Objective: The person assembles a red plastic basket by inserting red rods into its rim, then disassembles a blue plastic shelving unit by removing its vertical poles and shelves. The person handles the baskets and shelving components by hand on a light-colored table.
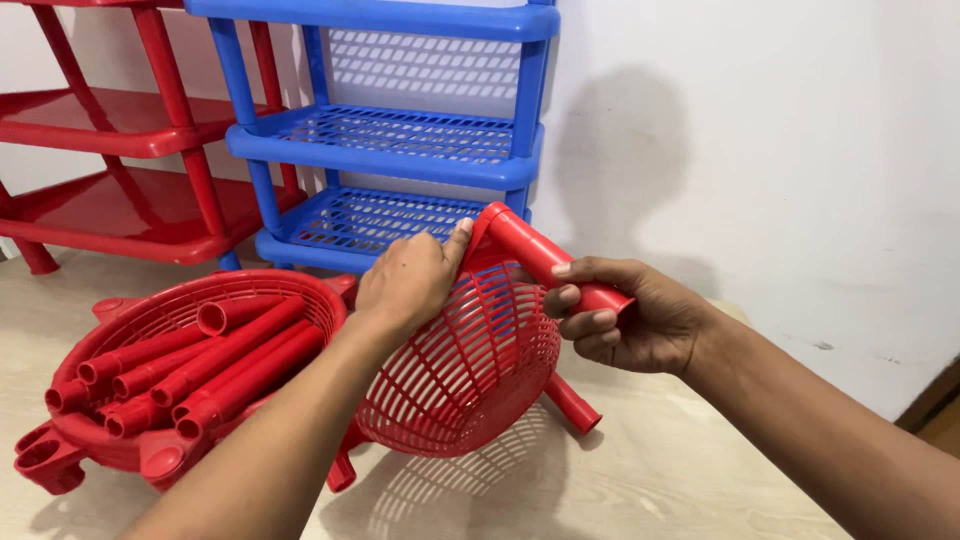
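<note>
On the floor (680, 470), our left hand (405, 280) steadied a red basket (465, 365), our right hand (640, 320) gripping its tube (545, 260); another basket (150, 320) held loose tubes (190, 375).

Pretty bright, even indoor light, looks like it comes from behind and above the camera. There's a soft grey shadow thrown onto the white wall (760, 150) at about 1 o'clock, plus a lattice shadow under the red basket (470, 370) on the floor (680, 470) at 6. Glossy sheen on the red shelf (110, 120) at 10 o'clock. Focus is sharp, hardly any blur.
</note>
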